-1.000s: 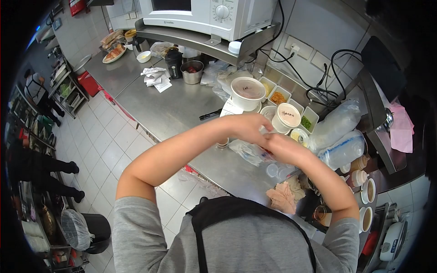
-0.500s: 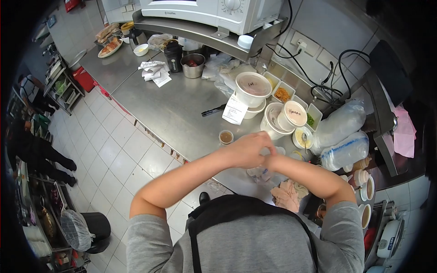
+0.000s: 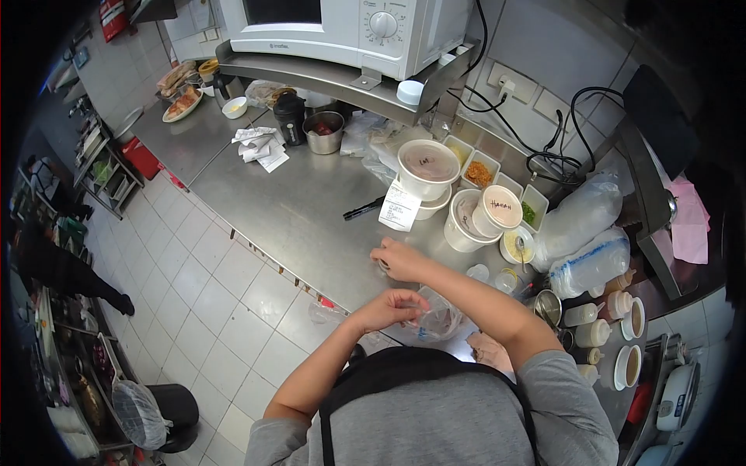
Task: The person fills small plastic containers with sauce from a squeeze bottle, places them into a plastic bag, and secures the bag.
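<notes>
My left hand (image 3: 386, 311) is at the counter's front edge, fingers closed on the rim of a clear plastic bag (image 3: 439, 317). My right hand (image 3: 400, 261) reaches across above it, its fingers closed around a small sauce cup that they almost wholly cover. Behind my right hand lies a black marker (image 3: 364, 209), beside a printed receipt (image 3: 399, 206) hanging from stacked white lidded tubs (image 3: 428, 167). To the right stand more white tubs, the smaller one (image 3: 497, 210) with handwriting on its lid. Small clear cups (image 3: 507, 280) are near my right forearm.
A steel counter (image 3: 280, 202) spans the front, with a microwave (image 3: 334, 35) on the shelf above. Trays of chopped toppings (image 3: 478, 172), bagged containers (image 3: 583, 206) and squeeze bottles (image 3: 594, 332) line the right. A dark-clothed person (image 3: 70, 268) is at far left, near a bin (image 3: 167, 412).
My hands have separated. The right moved left onto the small sauce cup, which stood uncovered before; the left came down toward me with the plastic bag. The view has shifted slightly.
</notes>
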Demonstrator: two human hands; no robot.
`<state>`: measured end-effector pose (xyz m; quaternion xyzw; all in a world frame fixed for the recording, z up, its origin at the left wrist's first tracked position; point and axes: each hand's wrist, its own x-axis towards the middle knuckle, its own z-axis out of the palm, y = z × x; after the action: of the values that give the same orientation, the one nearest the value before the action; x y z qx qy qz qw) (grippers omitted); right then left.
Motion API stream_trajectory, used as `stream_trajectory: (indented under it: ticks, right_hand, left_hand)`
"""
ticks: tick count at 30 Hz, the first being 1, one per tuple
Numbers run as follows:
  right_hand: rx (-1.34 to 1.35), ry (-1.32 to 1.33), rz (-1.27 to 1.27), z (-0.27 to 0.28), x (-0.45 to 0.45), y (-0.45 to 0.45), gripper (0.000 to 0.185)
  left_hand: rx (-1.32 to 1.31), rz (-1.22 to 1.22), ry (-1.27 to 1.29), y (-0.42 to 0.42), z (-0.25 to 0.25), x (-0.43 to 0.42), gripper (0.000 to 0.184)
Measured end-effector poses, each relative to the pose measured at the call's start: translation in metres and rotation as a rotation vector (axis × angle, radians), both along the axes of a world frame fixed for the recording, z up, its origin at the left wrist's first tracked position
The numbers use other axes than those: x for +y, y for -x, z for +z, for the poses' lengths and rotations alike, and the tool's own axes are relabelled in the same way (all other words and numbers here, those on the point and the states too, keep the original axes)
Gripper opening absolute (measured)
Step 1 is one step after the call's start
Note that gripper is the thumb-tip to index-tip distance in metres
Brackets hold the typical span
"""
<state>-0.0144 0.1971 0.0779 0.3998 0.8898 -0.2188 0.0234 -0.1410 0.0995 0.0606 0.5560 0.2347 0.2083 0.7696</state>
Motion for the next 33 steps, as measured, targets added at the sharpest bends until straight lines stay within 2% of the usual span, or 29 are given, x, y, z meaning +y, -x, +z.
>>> stream_trajectory:
  ticks: [1, 3, 4, 6, 9, 10, 13, 16, 19, 20, 22, 25, 28, 30, 33]
  right_hand:
    - [0.1, 0.045, 0.0, 0.004, -0.002, -0.005, 0.042]
    - [0.3, 0.14, -0.001, 0.047, -0.023, -0.014, 0.038]
    - [0.36, 0.347, -0.071, 0.067, -0.033, -0.019, 0.037]
    - [0.479, 0.757, -0.211, 0.094, -0.053, -0.033, 0.035]
    - [0.361, 0.326, -0.044, 0.062, -0.061, -0.059, 0.039]
    - [0.227, 0.253, -0.084, 0.055, -0.067, -0.064, 0.041]
    - [0.035, 0.091, -0.123, 0.027, -0.078, -0.068, 0.043]
    - [-0.143, 0.314, -0.234, 0.072, -0.084, -0.055, 0.04]
    - [-0.004, 0.582, -0.111, 0.054, -0.058, -0.077, 0.029]
    - [-0.03, 0.517, -0.14, 0.046, -0.057, -0.081, 0.02]
    - [-0.065, 0.407, -0.185, 0.043, -0.058, -0.079, 0.02]
    - [-0.035, 0.288, -0.226, 0.048, -0.071, -0.064, 0.02]
    - [-0.002, 0.239, -0.236, 0.051, -0.078, -0.057, 0.019]
    - [0.035, 0.272, -0.228, 0.056, -0.076, -0.055, 0.019]
    - [0.16, 0.459, -0.185, 0.072, -0.061, -0.058, 0.019]
  left_hand:
    - [0.001, -0.045, -0.01, 0.002, -0.013, 0.003, 0.027]
    - [0.099, -0.058, -0.097, 0.005, -0.021, 0.008, 0.027]
    - [0.148, -0.062, -0.143, 0.006, -0.022, 0.01, 0.027]
    - [0.203, -0.017, 0.003, 0.007, -0.017, 0.015, 0.035]
    - [0.153, -0.028, 0.137, 0.01, -0.008, 0.027, 0.048]
    - [0.111, -0.043, 0.169, 0.01, -0.005, 0.032, 0.052]
    - [0.086, -0.058, 0.036, -0.003, 0.03, 0.038, 0.061]
    - [0.186, -0.043, -0.148, -0.02, 0.042, 0.044, 0.063]
    - [0.225, 0.006, -0.39, -0.035, 0.049, 0.041, 0.063]
    - [0.231, 0.017, -0.438, -0.039, 0.053, 0.039, 0.062]
    - [0.22, 0.02, -0.442, -0.046, 0.079, 0.029, 0.059]
    - [0.168, 0.129, -0.818, -0.058, 0.085, 0.014, 0.055]
    - [0.195, 0.137, -0.655, -0.052, 0.129, -0.002, 0.053]
    - [0.137, 0.185, -0.749, -0.05, 0.123, 0.001, 0.054]
    - [0.197, 0.209, -0.676, -0.037, 0.134, 0.004, 0.055]
